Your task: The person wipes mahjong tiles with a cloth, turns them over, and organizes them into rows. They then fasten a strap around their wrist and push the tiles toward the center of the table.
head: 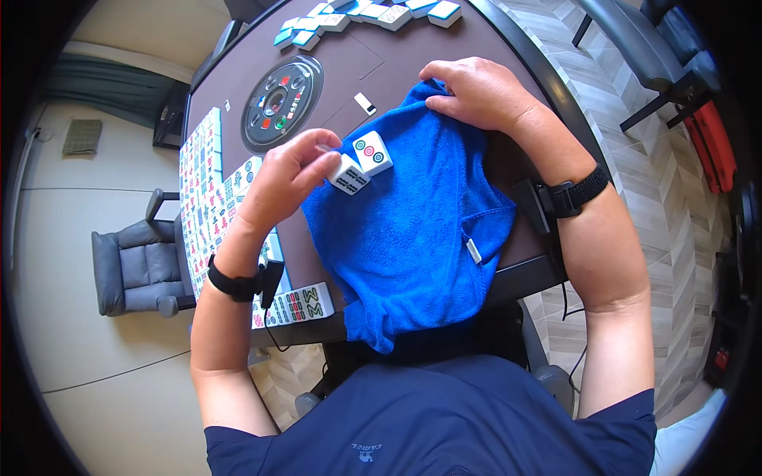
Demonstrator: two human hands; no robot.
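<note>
Spread over the near table edge is a blue terry towel [399, 238], its front part hanging down over the rim. My left hand [292, 172] pinches a white mahjong tile with green bamboo marks [351, 180] between thumb and fingers, at the towel's left upper edge. Right beside it, face up on the cloth, lies a mahjong tile with three circles [373, 153]. At the towel's far right corner, my right hand [482, 92] grips a bunched fold of the fabric between thumb and fingers.
Rows of face-up mahjong tiles [199, 196] cover the table's left side. More blue-backed tiles [369, 13] are jumbled at the far edge. A round control panel [283, 104] sits mid-table, near a small white-and-black piece [365, 104]. Grey armchairs [143, 265] stand around.
</note>
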